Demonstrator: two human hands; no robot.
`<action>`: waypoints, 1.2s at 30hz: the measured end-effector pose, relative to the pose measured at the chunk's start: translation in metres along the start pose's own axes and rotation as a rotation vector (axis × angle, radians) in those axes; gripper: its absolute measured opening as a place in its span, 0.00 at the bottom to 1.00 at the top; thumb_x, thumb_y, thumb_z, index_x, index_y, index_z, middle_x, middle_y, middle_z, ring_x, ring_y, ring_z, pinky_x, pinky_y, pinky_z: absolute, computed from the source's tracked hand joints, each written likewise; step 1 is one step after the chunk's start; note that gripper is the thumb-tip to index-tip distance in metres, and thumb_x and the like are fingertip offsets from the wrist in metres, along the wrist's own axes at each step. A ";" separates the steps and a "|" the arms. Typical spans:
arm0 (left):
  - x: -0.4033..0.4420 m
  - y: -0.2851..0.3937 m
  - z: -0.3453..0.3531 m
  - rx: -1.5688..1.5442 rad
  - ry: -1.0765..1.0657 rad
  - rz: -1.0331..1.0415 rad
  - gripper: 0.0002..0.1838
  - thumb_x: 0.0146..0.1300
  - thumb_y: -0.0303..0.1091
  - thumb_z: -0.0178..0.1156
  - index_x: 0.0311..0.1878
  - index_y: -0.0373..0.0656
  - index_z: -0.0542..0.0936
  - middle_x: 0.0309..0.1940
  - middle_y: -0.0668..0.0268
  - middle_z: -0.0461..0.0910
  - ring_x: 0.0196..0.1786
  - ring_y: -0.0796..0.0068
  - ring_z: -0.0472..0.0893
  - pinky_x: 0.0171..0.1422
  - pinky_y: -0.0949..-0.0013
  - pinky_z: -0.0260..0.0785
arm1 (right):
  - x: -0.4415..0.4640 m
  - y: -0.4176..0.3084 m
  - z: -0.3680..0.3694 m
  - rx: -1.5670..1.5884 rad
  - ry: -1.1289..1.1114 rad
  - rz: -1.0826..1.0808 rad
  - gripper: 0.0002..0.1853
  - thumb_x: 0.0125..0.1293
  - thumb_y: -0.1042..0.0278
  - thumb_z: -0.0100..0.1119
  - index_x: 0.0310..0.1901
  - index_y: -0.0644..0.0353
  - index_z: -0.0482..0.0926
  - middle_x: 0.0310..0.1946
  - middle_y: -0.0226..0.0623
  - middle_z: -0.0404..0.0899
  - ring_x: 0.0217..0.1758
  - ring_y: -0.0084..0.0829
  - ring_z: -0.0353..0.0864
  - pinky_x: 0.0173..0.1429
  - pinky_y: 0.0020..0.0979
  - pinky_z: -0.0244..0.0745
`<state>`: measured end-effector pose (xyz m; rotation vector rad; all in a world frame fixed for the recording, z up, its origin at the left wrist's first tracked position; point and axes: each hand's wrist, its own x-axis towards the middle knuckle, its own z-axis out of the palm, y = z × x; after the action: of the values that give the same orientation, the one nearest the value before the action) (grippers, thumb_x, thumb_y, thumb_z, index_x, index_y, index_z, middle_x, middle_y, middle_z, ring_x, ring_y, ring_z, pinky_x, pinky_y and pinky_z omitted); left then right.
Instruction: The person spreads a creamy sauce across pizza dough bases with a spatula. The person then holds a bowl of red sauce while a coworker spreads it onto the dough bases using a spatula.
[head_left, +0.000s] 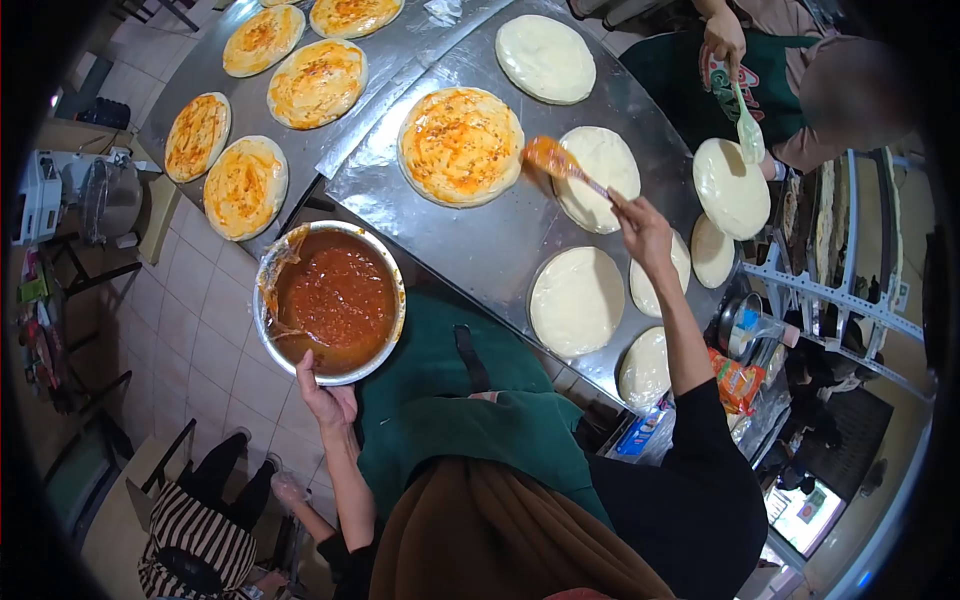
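Observation:
My left hand [326,397] grips the near rim of a metal bowl [399,318] of chunky red sauce [336,290], held off the table's front edge. Plastic film hangs over the bowl's left side. In my right hand [645,232] is the handle of a sauce-coated spatula [552,157]. Its head is above the table, between a round flatbread spread with sauce [461,147] and a plain pale dough round [612,165], which it partly overlaps in view. Whether it touches either cannot be seen. Another plain round [577,302] lies below my right hand.
The metal table [440,240] bears more plain rounds, and sauced rounds [317,84] lie at upper left. Across it, a co-worker's hand [724,38] holds a pale spatula [748,125] over a round. Another person in stripes [205,540] is at lower left. A rack [840,290] stands right.

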<state>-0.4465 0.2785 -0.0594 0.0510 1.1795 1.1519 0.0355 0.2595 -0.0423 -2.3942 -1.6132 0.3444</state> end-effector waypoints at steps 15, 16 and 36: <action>0.008 -0.002 -0.002 0.059 -0.018 -0.049 0.30 0.61 0.43 0.54 0.65 0.43 0.62 0.62 0.62 0.67 0.64 0.63 0.68 0.67 0.55 0.62 | -0.064 -0.050 0.035 0.166 0.027 0.095 0.18 0.62 0.68 0.57 0.55 0.47 0.78 0.24 0.38 0.72 0.25 0.35 0.74 0.31 0.34 0.68; 0.007 -0.003 -0.003 0.066 -0.026 -0.044 0.30 0.61 0.43 0.54 0.64 0.43 0.62 0.62 0.62 0.67 0.64 0.63 0.68 0.67 0.55 0.62 | -0.053 -0.051 0.035 0.159 0.081 0.080 0.18 0.62 0.69 0.57 0.54 0.48 0.78 0.24 0.38 0.73 0.24 0.34 0.73 0.31 0.32 0.68; -0.002 -0.001 -0.003 0.052 -0.033 -0.036 0.29 0.61 0.41 0.54 0.64 0.43 0.62 0.61 0.62 0.68 0.63 0.64 0.69 0.66 0.55 0.63 | -0.004 -0.018 0.019 0.036 0.102 0.033 0.18 0.62 0.66 0.56 0.54 0.43 0.78 0.27 0.38 0.75 0.30 0.37 0.77 0.34 0.36 0.71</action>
<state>-0.4483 0.2756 -0.0600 0.0875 1.1772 1.0845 0.0118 0.2636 -0.0544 -2.3734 -1.5129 0.2504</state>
